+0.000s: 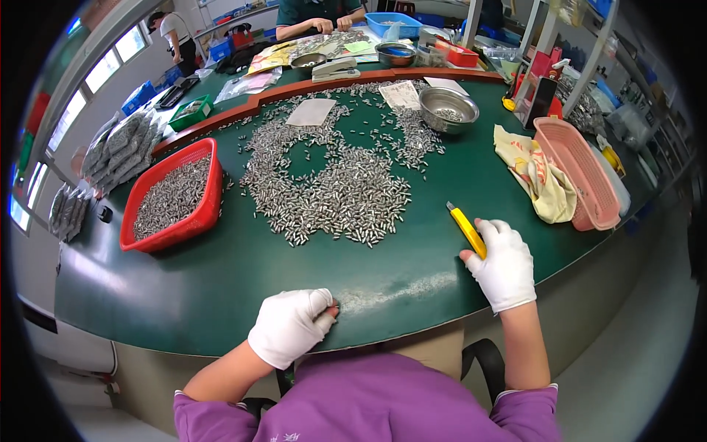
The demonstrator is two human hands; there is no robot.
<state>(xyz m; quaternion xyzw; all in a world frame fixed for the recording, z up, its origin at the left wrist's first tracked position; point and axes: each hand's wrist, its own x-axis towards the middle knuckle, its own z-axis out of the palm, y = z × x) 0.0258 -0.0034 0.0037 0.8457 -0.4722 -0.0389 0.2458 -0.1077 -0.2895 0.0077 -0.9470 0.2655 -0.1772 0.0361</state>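
My right hand [504, 267], in a white glove with bare fingertips, is closed loosely around the rear end of a yellow utility knife [467, 230]. The knife's tip points away from me, toward the pile. Near the table's front edge rests my left hand [292, 327], gloved the same way, its fingers curled together; whatever they pinch is hidden or too small to make out. Beyond both hands spreads a heap of small silvery metal pins [342, 188] on the green table [258, 283]. A pale scuffed strip [398, 292] runs across the tabletop between my hands.
A red basket [215, 184] full of metal pieces stands left. A steel bowl [451, 110] sits behind the heap. At right lie a pink basket [589, 180] and a crumpled cloth bag [541, 177]. Filled bags [125, 151] are stacked far left. Another person [324, 22] works opposite.
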